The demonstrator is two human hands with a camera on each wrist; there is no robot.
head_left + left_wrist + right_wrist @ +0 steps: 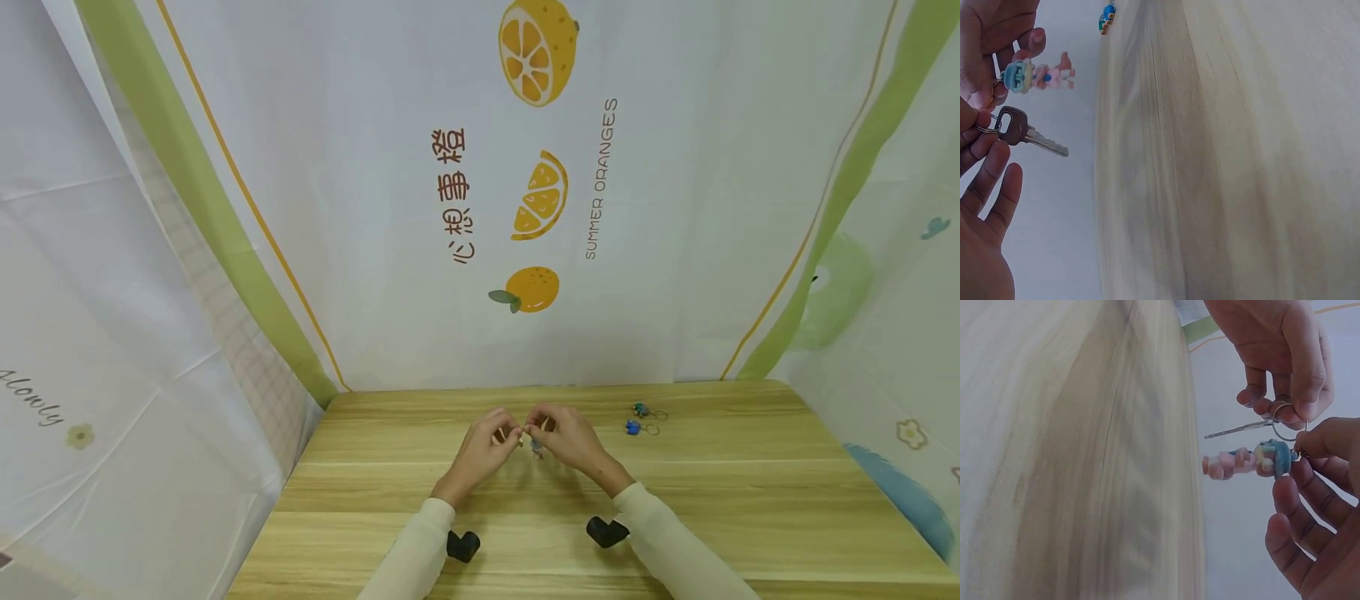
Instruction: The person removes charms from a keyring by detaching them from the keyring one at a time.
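Observation:
Both hands meet above the table, fingertips almost together. My left hand [482, 450] pinches a metal key ring [1275, 428], from which a key [1016, 128] with a brown head hangs. Beside it my right hand [570, 437] pinches the small gold-coloured fitting at the top of a figurine charm [1038, 76]. The figurine has a teal hat and a pink body, and it dangles below the fingers. In the right wrist view the ring reaches across to the right thumb; whether the charm's fitting is threaded on it I cannot tell.
A blue charm [633, 427] and a green-and-dark charm [640, 409], each with a ring, lie on the wooden table [720, 500] to the right. Black wrist devices [606, 532] show near both sleeves. A printed white curtain [375, 250] hangs behind the table.

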